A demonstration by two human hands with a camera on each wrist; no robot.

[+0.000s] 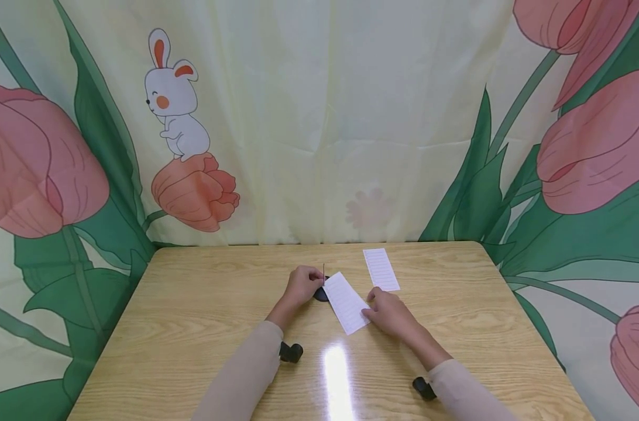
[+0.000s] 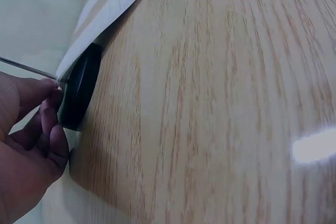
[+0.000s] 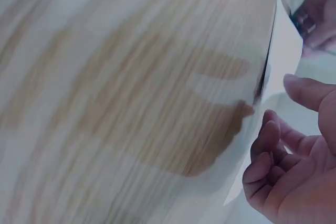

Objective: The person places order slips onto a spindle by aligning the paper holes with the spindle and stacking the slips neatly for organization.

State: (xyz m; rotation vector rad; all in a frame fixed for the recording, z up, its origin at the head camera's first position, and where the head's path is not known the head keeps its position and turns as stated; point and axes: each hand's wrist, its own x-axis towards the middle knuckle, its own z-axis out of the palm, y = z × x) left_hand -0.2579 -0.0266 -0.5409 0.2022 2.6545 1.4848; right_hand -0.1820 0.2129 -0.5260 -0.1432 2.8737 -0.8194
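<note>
A black round base (image 1: 321, 294) carries a thin upright metal spike (image 1: 323, 272), like a bill spike. A white lined paper slip (image 1: 346, 304) slants from the spike toward the right hand, its upper left corner right at the rod. My left hand (image 1: 303, 285) pinches that corner between thumb and index finger; the left wrist view shows the fingertips (image 2: 50, 83) close against the rod, just over the base. My right hand (image 1: 390, 313) is beside the slip's lower right edge, its thumb and index finger apart in the right wrist view, other fingers loosely bent.
A second lined slip (image 1: 381, 269) lies flat near the back of the wooden table (image 1: 203, 316), behind the right hand. Behind the table's back edge hangs a curtain (image 1: 298, 117) printed with tulips and a rabbit. Black wrist-worn devices (image 1: 291, 352) show at both sleeves.
</note>
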